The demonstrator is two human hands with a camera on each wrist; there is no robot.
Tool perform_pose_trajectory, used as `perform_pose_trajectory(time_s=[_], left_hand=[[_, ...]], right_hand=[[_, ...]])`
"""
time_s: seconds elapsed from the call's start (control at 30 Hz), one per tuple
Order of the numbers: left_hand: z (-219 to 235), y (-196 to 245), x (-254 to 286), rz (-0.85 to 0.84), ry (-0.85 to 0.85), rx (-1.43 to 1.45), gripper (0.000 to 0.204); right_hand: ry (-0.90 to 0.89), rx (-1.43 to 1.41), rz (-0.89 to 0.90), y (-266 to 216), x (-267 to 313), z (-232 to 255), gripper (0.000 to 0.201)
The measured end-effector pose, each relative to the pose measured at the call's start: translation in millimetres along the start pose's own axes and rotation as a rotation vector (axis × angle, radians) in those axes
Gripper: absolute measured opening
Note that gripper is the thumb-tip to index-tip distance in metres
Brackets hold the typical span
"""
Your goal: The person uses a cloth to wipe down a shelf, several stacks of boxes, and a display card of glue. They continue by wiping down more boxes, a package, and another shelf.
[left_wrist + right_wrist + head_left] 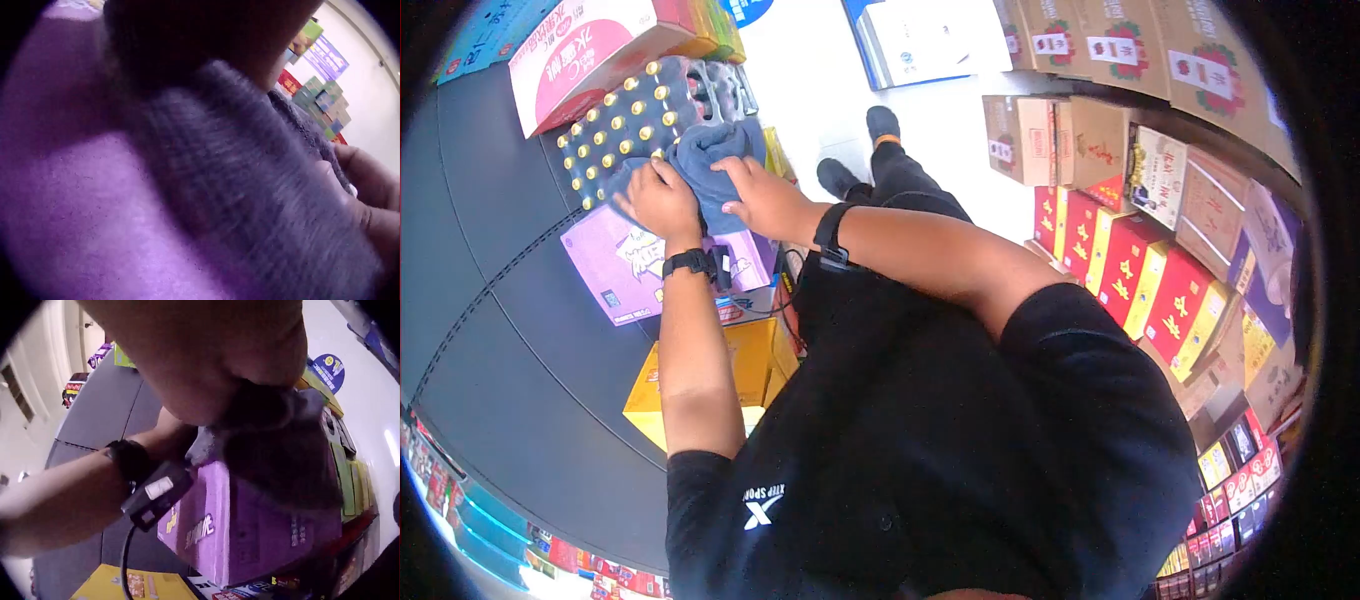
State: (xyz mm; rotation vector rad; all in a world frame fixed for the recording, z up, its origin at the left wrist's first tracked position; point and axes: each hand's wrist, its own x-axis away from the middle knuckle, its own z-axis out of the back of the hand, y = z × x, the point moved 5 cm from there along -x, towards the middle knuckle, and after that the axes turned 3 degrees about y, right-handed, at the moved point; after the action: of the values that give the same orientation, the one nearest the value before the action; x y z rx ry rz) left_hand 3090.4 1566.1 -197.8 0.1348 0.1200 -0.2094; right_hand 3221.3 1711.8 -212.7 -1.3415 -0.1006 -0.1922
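A blue-grey cloth [715, 160] lies bunched across a purple box [615, 270] and a shrink-wrapped pack of gold-capped bottles [615, 120]. My left hand [662, 195], with a black watch on its wrist, grips the cloth's left side. My right hand [765, 195], wearing a black wrist band, holds its right side. In the left wrist view the cloth [250, 187] fills the frame over the purple box [75, 206], with the right hand's fingers [369, 187] at the edge. The right wrist view has the cloth [281, 456] under my curled fingers above the purple box [250, 531].
A pink-and-white carton [580, 60] stands behind the bottles and a yellow box [745, 365] lies below the purple one. A dark grey curved counter [500, 330] runs on the left. Red cartons [1140, 280] and brown cartons [1040, 135] stack on the right beside white floor [820, 90].
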Motion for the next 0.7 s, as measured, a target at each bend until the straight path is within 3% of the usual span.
perform_pose_trajectory(time_s=[0.03, 0.07, 0.13, 0.3, 0.33, 0.37, 0.4, 0.43, 0.47, 0.5, 0.53, 0.67, 0.7], left_hand=[[9.2, 15.6, -0.6, -0.161, 0.220, 0.065, 0.033], [9.1, 23.4, -1.7, -0.159, 0.240, 0.081, 0.033], [11.1, 52.1, 0.3, -0.153, 0.106, 0.234, 0.030], [-5.4, 133.8, 2.8, -0.205, -0.130, 0.583, 0.036], [-5.8, 149.9, -1.5, -0.209, -0.179, 0.644, 0.038], [0.4, 167.8, -9.9, -0.213, -0.239, 0.673, 0.039], [8.0, 184.1, -19.9, -0.215, -0.299, 0.699, 0.041], [9.6, 196.6, -31.2, -0.202, -0.389, 0.777, 0.044], [10.5, 207.3, -42.6, -0.231, -0.431, 0.818, 0.047], [15.3, 218.8, -56.5, -0.283, -0.476, 0.772, 0.047], [19.4, 229.9, -71.1, -0.335, -0.523, 0.721, 0.049], [38.6, 272.9, -134.9, -0.431, -0.603, 0.710, 0.051], [35.1, 282.3, -148.7, -0.469, -0.697, 0.717, 0.053]], right_hand=[[0.010, 0.036, 0.028, -1.5, -3.2, 4.6, 0.063], [0.017, 0.056, 0.043, 0.2, -7.1, 14.7, 0.063], [-0.127, 0.056, 0.012, 7.4, -12.6, 36.6, 0.063], [-0.042, 0.329, -0.142, 54.0, -31.8, 165.3, 0.056], [-0.095, 0.317, -0.240, 52.5, -36.2, 200.7, 0.056], [-0.108, 0.234, -0.201, 45.4, -39.4, 235.9, 0.056], [-0.017, 0.386, -0.204, 87.0, -46.0, 262.8, 0.055], [-0.024, 0.354, -0.277, 46.4, -44.3, 297.1, 0.054], [-0.016, 0.391, -0.236, 47.8, -46.5, 322.1, 0.055], [-0.045, 0.383, -0.317, 39.5, -48.1, 345.9, 0.058], [-0.021, 0.406, -0.251, 42.9, -52.0, 363.6, 0.061], [-0.205, 0.618, -0.411, 5.2, -77.4, 419.8, 0.056], [-0.208, 0.604, -0.413, 3.3, -85.3, 431.0, 0.062]])
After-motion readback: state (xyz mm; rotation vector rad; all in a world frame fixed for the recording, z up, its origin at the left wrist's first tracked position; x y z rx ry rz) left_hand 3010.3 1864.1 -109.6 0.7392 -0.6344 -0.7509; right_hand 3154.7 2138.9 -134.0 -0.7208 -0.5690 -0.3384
